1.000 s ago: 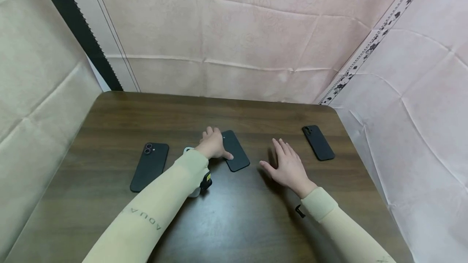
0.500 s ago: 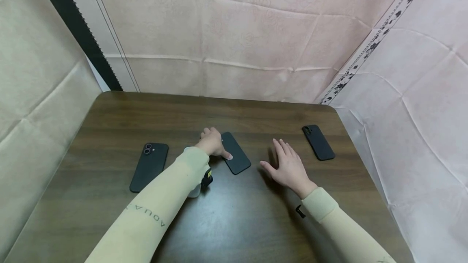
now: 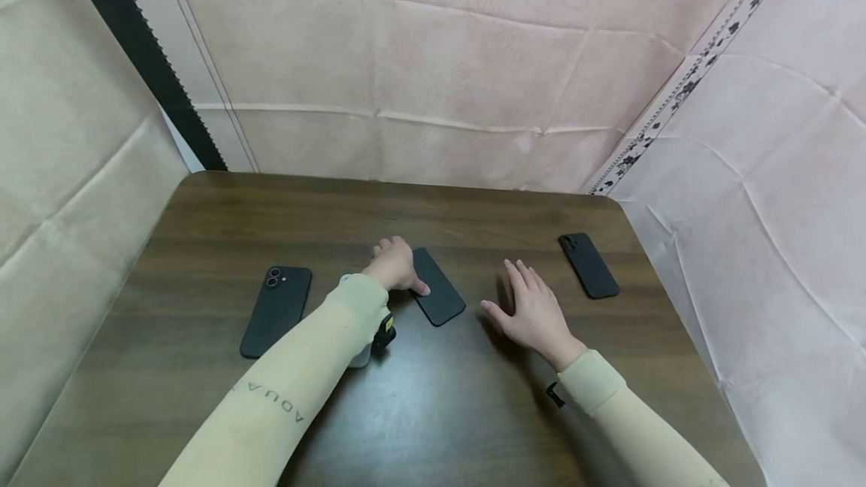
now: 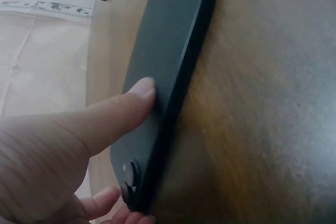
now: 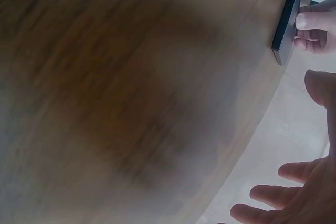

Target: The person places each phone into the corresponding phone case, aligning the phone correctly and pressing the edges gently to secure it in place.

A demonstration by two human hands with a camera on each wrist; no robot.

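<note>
A dark phone (image 3: 440,295) lies back up near the middle of the table. At its far left side my left hand (image 3: 395,265) grips it: in the left wrist view the thumb presses on the phone's back (image 4: 170,24), and fingertips touch the end with the two camera lenses (image 4: 129,174). Part of that end is hidden by the hand in the head view. My right hand (image 3: 534,310) is spread over the table to the right, fingers straight and apart, holding nothing. Its thumb and fingers (image 5: 273,195) also show in the right wrist view.
Another dark phone (image 3: 277,312) lies at the left, and a smaller dark one (image 3: 590,265) at the right. A pale phone-like thing (image 3: 361,358) is mostly hidden under my left forearm. Cloth hangs behind the wooden table (image 3: 433,427) and at both sides.
The phone at my left hand has slid slightly toward me and to the right. The left hand has barely shifted; the right hand stays in place.
</note>
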